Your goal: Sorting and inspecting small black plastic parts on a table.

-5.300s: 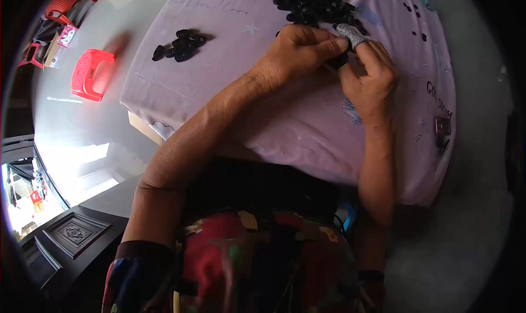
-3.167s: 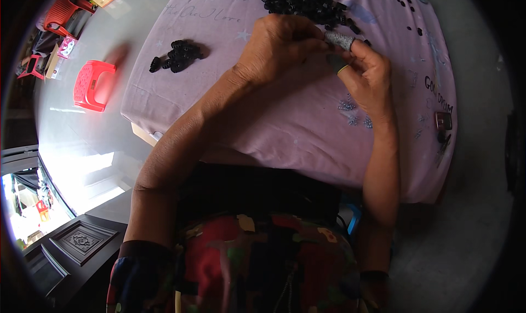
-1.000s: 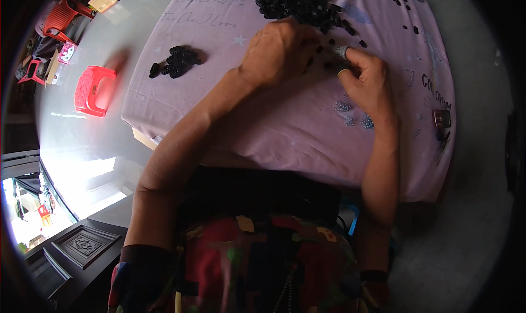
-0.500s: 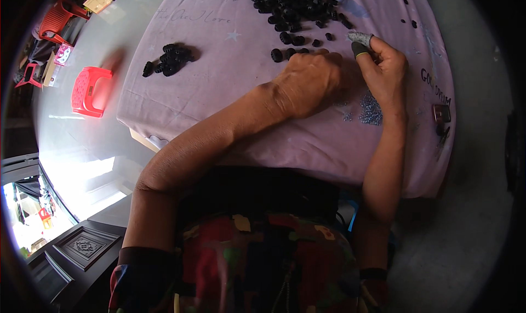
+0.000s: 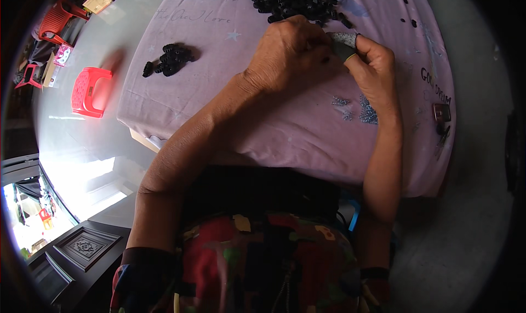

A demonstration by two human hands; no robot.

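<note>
Pieces [image 5: 293, 3], black, ridged, heaped; cannot tell if left grip [image 5: 285, 50], right grip [image 5: 375, 66] clasp any.

On pink fabric tablecloth [image 5: 307, 137]: black ridged-piece heap [image 5: 293, 3]; front-left of it, smaller black pile [image 5: 174, 60]; beyond left edge, red plastic stool [image 5: 83, 91].

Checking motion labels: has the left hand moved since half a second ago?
Yes: the left hand has shifted up and leftward in the picture, closer to the printed star on the pink cloth.
</note>
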